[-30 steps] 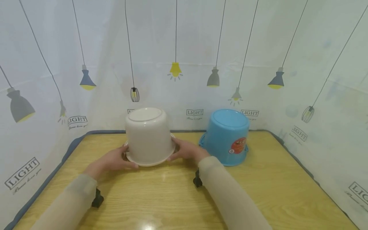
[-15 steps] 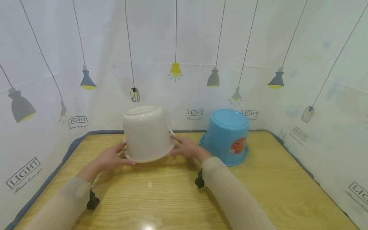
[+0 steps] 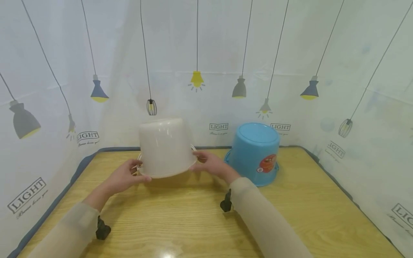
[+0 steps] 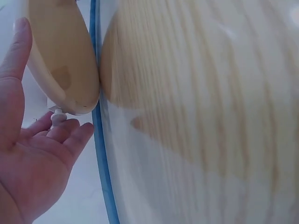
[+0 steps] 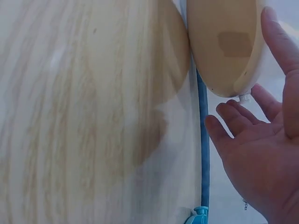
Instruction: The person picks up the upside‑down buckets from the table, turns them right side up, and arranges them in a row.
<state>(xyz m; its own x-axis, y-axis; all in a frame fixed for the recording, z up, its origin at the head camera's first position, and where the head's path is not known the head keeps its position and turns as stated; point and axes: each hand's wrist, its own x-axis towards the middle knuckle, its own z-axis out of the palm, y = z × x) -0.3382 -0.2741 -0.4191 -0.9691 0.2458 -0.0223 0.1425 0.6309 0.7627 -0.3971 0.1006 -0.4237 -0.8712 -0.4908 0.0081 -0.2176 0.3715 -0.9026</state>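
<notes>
A white plastic bucket (image 3: 166,148) is bottom up at the back left of the wooden table, tilted, its near rim raised. My left hand (image 3: 124,177) holds the bucket's left side, thumb along the near rim and fingers under the handle lug. On the opposite side my right hand (image 3: 215,166) grips the rim the same way. Both wrist views look into the hollow underside, where the left thumb (image 4: 18,46) and right thumb (image 5: 275,39) lie against the outer wall. To the right, a blue bucket (image 3: 256,154) with a red label stands upside down.
The light wood table (image 3: 180,218) has a dark blue edging along its back and sides. A white curtain (image 3: 206,39) printed with hanging lamps surrounds it closely. The right forearm passes just in front of the blue bucket.
Both hands have raised the near rim of the white bucket and tipped it backward, so less of its base shows. The blue bucket has stayed put.
</notes>
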